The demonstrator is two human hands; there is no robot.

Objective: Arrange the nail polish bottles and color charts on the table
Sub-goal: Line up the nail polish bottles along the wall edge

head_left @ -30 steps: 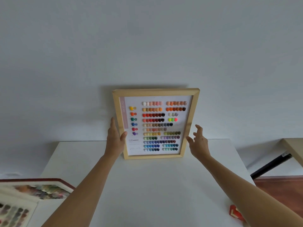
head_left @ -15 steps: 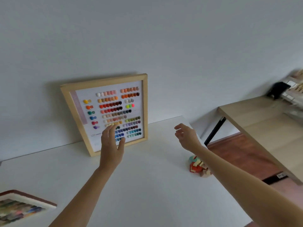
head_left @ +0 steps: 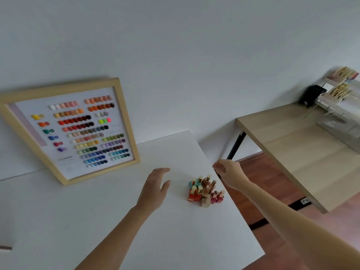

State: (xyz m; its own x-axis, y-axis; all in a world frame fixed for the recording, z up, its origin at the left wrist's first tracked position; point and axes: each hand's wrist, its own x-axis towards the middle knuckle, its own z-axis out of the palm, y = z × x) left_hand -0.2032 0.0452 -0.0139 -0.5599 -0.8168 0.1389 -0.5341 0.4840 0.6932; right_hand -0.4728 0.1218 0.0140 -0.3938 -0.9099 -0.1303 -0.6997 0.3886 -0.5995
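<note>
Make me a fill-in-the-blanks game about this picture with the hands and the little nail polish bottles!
1. The wooden-framed colour chart leans against the ____.
2. The cluster of small nail polish bottles with gold caps stands on the ____ table.
3. The bottles stand between the left hand and the ____ hand.
4. Both hands are holding ____.

Missing words: wall; white; right; nothing

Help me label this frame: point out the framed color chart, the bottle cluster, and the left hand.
framed color chart (head_left: pixel 76 133), head view, white swatch panel.
nail polish bottles (head_left: pixel 204 190), head view, middle of cluster.
left hand (head_left: pixel 154 189), head view, back of hand.
</note>
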